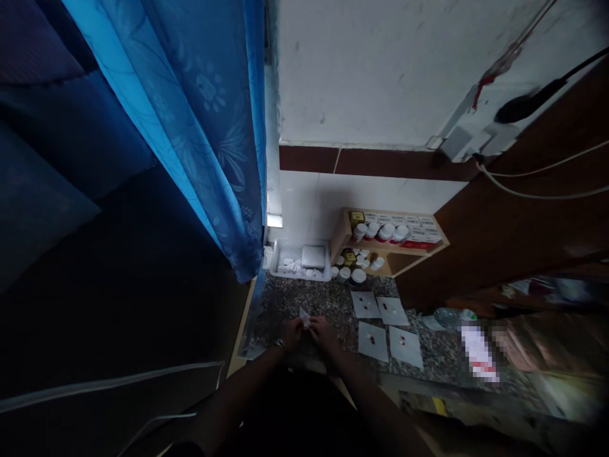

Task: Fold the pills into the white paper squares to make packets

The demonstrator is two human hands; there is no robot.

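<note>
Above the speckled stone counter (295, 295), a small piece of folded white paper (304, 315) is pinched between my two hands. My left hand (292, 334), with a band at its wrist, closes on the left side of the paper. From the right, the fingers of my right hand (323, 332) close on its other side. Whatever the paper may contain is hidden. To the right lie several square white paper sheets (372, 343), each bearing a few small pills (402, 340).
Behind my hands, a white plastic tray (273, 270) holds small white packets and a white box. Beside it, a wooden shelf (339, 238) carries white bottles (386, 232) and cartons. A clear plastic bottle (447, 317) lies right; a blue curtain (204, 127) hangs left.
</note>
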